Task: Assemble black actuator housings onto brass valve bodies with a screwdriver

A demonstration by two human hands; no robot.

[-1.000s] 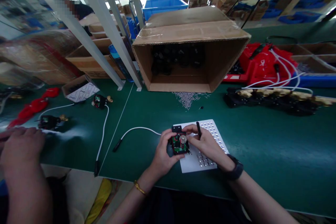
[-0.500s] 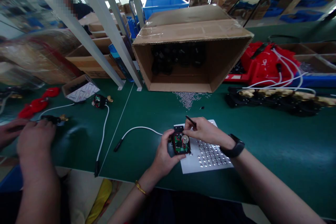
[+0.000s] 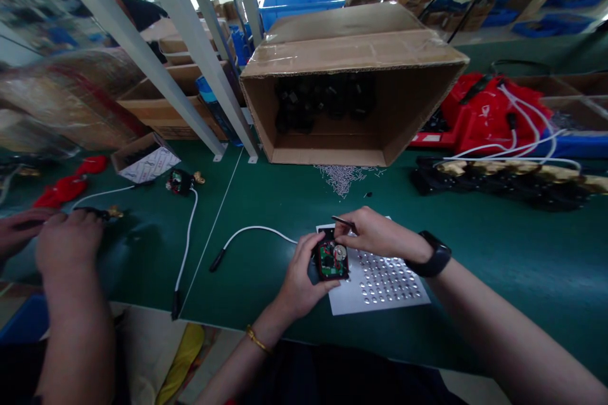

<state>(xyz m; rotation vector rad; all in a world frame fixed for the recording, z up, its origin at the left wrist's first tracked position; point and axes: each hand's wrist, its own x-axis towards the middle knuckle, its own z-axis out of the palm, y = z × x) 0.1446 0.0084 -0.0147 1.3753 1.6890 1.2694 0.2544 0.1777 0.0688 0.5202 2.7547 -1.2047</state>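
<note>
Head view: the left hand (image 3: 300,272) was curled around a small black module (image 3: 331,259) with a green circuit board exposed, gripping it by its left edge and underside just above the table (image 3: 498,266). The module's long axis ran roughly away from the person, with a white cable (image 3: 259,232) leaving its far-left corner and trailing left across the table. The right hand (image 3: 375,234) sat directly beyond and to the right of the module, fingers pinched on a thin dark tool (image 3: 344,222) that lay nearly level and pointed left; its thumb appeared to touch the module's round silver part, though the view was too small to confirm. The right hand was the nearer to that part. A white sheet of small shiny pieces (image 3: 380,281) lay beneath and right. A co-worker's hands (image 3: 66,243) worked at far left. An open cardboard box (image 3: 351,76) lay on its side beyond.
</note>
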